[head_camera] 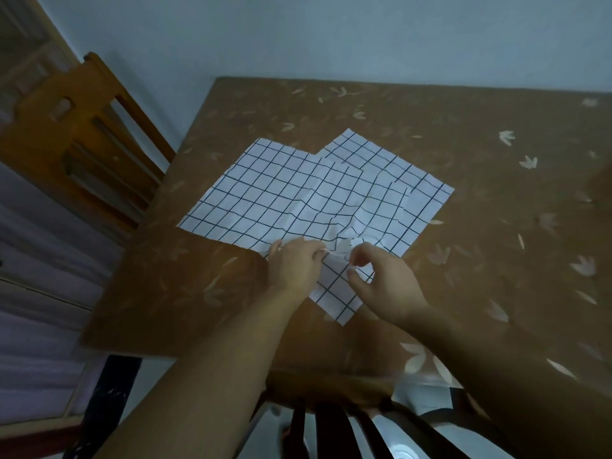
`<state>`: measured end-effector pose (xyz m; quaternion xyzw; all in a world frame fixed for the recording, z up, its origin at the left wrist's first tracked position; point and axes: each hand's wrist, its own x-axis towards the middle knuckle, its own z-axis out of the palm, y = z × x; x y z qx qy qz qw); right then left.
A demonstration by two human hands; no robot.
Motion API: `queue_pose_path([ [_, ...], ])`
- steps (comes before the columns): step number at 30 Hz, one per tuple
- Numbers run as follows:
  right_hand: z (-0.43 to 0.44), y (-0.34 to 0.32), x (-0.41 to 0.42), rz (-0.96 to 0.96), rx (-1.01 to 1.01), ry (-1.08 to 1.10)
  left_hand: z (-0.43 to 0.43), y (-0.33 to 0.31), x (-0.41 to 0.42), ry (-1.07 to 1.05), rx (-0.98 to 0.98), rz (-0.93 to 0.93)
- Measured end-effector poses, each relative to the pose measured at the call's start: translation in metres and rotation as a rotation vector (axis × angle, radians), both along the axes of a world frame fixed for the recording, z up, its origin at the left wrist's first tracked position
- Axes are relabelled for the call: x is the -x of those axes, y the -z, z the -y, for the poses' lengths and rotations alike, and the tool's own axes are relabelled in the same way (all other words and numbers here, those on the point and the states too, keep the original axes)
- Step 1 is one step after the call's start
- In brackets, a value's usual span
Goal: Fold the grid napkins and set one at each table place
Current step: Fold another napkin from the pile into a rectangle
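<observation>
**Both hands on the near edge of the grid napkin**

We've got the top grid napkin (281,197) spread out, a bit rumpled, in the middle of the table. A second grid napkin (417,183) pokes out from under it on the far right. Our left hand (293,263) pinches a bunched-up bit of cloth at the near edge. Our right hand (381,283) pinches the same bunch just beside it. Underneath is a brown leaf-print tablecloth (480,127). One wooden chair (82,127) sits at the table's left end, and another chair back (331,422) is right below us.
</observation>
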<state>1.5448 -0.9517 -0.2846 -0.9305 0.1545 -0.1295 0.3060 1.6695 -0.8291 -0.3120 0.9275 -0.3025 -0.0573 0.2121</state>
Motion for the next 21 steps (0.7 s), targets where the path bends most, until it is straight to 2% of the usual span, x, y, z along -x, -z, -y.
queue_pose_path([
  [3,0.010,0.008,0.013,-0.052,-0.021,0.089,-0.007,-0.005,0.008,-0.001,0.118,-0.019],
  [6,0.021,0.015,0.025,-0.228,0.012,0.280,-0.016,-0.012,0.017,0.174,0.189,0.030],
  [9,0.031,0.018,0.038,-0.363,0.086,0.296,-0.024,-0.023,0.029,0.298,0.217,0.045],
  [12,0.038,0.012,0.045,-0.324,0.149,0.265,-0.031,-0.032,0.041,0.359,0.242,0.027],
  [15,0.043,0.000,0.042,-0.217,0.099,0.249,-0.041,-0.042,0.046,0.256,0.235,-0.060],
  [18,0.044,-0.017,0.037,-0.043,0.045,0.177,-0.055,-0.044,0.044,0.134,0.108,-0.168],
  [21,0.041,-0.040,0.039,-0.031,-0.015,0.135,-0.069,-0.038,0.042,0.063,-0.083,-0.217],
])
